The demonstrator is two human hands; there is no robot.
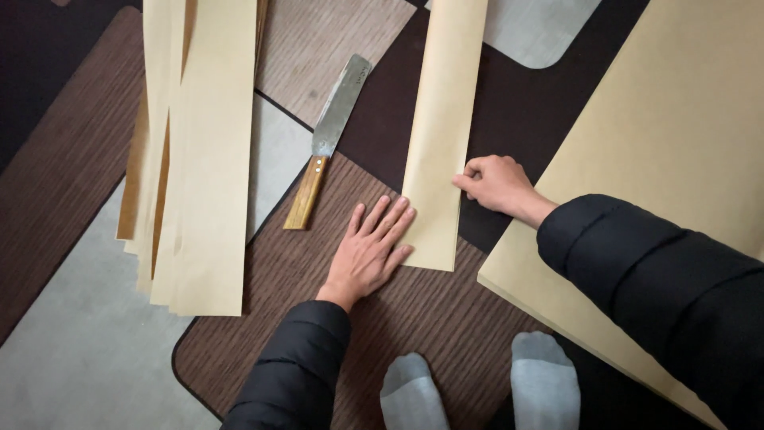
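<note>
Several long tan paper strips point(195, 159) already lay stacked at the left of the frame, so we judged the cutting well begun, while the big uncut sheet point(660, 175) at the right showed plenty left. We had one more strip point(442, 135) on the floor mat point(430, 318) in the middle, running up out of the frame. Our left hand point(370, 247) lay flat and open, fingers spread on its lower left edge; our right hand point(497, 183) had its grip pinched on the strip's right edge. Between stack and strip rested the wooden-handled knife point(330, 139), untouched, blade pointing up-frame. Open room stayed narrow: the sheet's edge crowded our right sleeve, and our grey socks point(477, 386) sat just below.
</note>
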